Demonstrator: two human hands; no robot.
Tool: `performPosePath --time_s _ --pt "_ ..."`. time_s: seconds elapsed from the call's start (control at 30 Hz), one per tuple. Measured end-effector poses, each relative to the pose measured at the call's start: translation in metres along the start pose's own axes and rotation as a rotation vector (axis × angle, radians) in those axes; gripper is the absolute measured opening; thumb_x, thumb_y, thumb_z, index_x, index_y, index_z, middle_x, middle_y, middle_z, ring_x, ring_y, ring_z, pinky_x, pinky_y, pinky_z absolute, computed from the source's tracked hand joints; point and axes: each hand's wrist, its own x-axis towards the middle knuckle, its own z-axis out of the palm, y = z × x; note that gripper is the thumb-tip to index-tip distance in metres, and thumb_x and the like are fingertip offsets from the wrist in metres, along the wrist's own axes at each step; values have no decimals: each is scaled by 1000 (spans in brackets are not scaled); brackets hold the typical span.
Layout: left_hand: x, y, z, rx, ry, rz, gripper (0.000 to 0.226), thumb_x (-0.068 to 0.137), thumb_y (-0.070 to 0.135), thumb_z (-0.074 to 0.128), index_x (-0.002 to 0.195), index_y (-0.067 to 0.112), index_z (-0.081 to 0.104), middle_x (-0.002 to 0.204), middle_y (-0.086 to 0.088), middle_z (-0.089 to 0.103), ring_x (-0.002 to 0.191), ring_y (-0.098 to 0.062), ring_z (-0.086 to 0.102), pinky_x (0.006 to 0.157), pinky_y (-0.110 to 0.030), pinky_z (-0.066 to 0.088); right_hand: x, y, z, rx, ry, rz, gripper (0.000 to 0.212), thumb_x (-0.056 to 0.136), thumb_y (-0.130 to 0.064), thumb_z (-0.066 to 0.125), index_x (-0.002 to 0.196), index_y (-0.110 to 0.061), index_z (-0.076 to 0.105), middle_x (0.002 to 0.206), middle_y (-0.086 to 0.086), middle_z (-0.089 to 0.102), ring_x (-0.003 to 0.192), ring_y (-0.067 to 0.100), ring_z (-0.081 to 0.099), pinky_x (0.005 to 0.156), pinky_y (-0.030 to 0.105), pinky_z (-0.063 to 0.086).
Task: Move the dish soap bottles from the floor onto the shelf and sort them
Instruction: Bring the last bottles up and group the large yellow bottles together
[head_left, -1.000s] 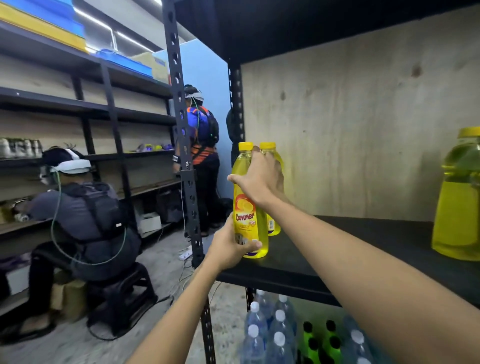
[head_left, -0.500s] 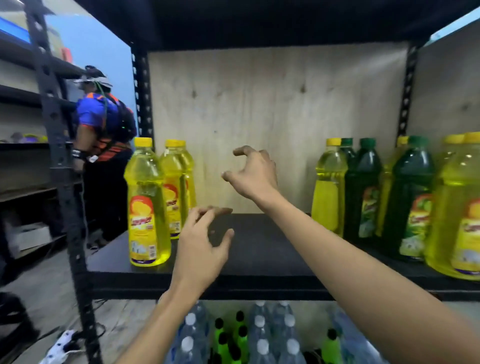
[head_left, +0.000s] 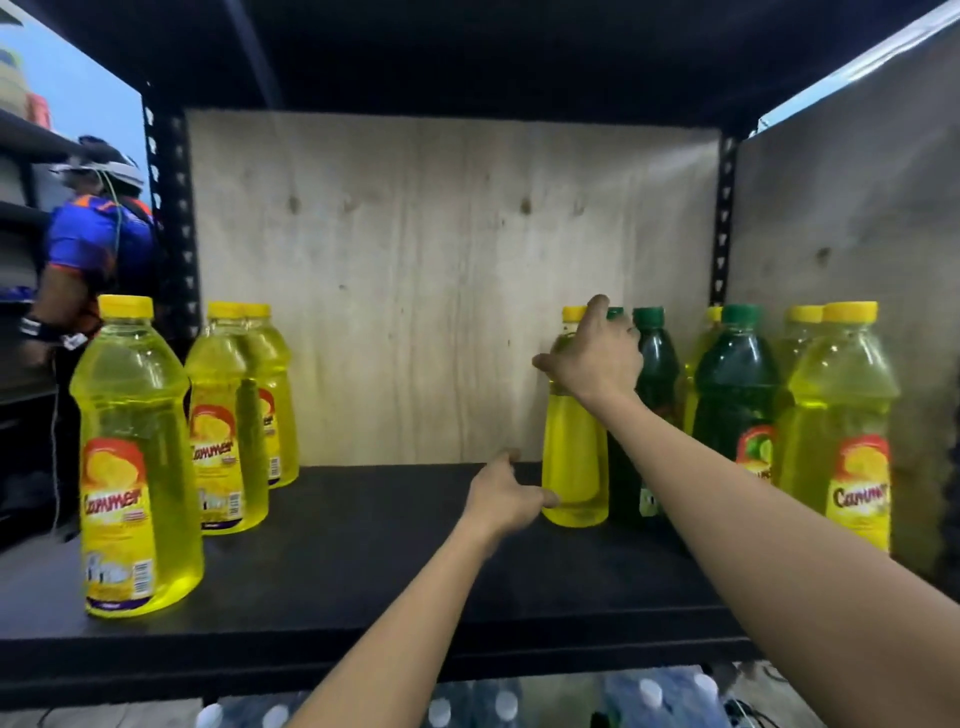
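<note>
Head view: the shelf (head_left: 363, 561) is a matte black board in a black perforated-steel frame, backed by pale, knotty plywood. On its left stand three clear plastic bottles of yellow soap with yellow screw caps and red-and-yellow labels: one near the front edge (head_left: 136, 467), two further back (head_left: 228, 421). On the right a mixed cluster crowds together, with dark green bottles (head_left: 735, 395) among yellow ones and a large yellow labelled bottle (head_left: 839, 415) nearest. The leftmost of that cluster, a plain yellow bottle (head_left: 574, 457), stands upright toward the far side of the shelf.

The right hand (head_left: 597, 358) curls over this bottle's shoulder, fingers wrapped about it and hiding part of a green cap behind. The left hand (head_left: 506, 496) reaches low, thumb touching the bottle's base, fingers loosely spread, clasping nothing.

Clear white-capped bottles (head_left: 467, 706) show below the shelf. A person in a blue shirt (head_left: 98, 244) stands far left.
</note>
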Motion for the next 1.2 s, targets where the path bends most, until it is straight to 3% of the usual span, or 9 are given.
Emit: performPosePath --time_s 0.13,0.2,0.3,0.47,0.6,0.73,0.93,1.07,1.2 --pt "8 -14 -10 -19 -34 9 105 67 24 90 152 25 29 153 -4 40 137 -22 44 108 -36 44 11 13 -4 293 -86 6 90 61 -36 92 134 -8 48 124 15 61 116 35 58 90 40 52" --pt "10 -20 -18 -25 -53 37 118 59 27 94 154 27 26 155 -2 38 139 -22 41 110 -41 43 17 25 -12 614 -291 18 90 59 -18 95 137 -12 51 123 10 65 113 28 62 87 37 56" --pt "10 -23 -29 5 -66 109 131 46 43 96 154 30 24 154 4 40 140 -18 41 113 -44 40 19 37 -22 971 -691 -84 75 72 15 76 139 -9 52 129 13 67 117 27 65 89 30 56" --pt "9 -21 -32 -53 52 194 92 60 31 94 138 27 45 121 9 63 112 -12 62 95 -30 52 13 38 -26 1181 -993 -199 68 81 26 53 141 -6 53 137 15 61 123 28 61 104 41 48" --pt "5 -27 -23 -46 229 213 83 61 40 92 132 29 50 110 12 66 105 -11 65 94 -34 55 -5 15 -12 923 -750 -148 63 74 -4 84 131 -15 62 120 9 70 104 19 70 91 33 58" --pt "9 -30 -32 -60 342 170 78 66 35 90 132 26 49 105 13 61 100 -9 60 95 -33 52 -11 -17 9 762 -567 -205 66 70 -17 90 129 -20 61 105 -6 66 91 7 63 71 20 50" --pt "48 -59 -103 52 342 114 84 66 30 91 136 21 47 114 5 61 117 -22 60 99 -38 49 0 -68 78 743 -495 -218 69 66 -25 92 128 -16 64 117 2 70 107 18 67 93 35 56" --pt "79 -79 -134 84 403 63 91 68 27 89 142 15 38 133 -6 59 124 -28 57 99 -39 46 8 -104 119 742 -485 -262 68 73 -25 88 134 -13 60 126 4 66 115 20 62 96 31 51" --pt "100 -92 -144 71 394 24 93 71 30 87 145 15 32 137 -6 57 123 -27 57 101 -40 48 17 -128 151 718 -463 -268 57 80 -23 82 131 -10 61 130 12 65 123 29 59 102 38 48"
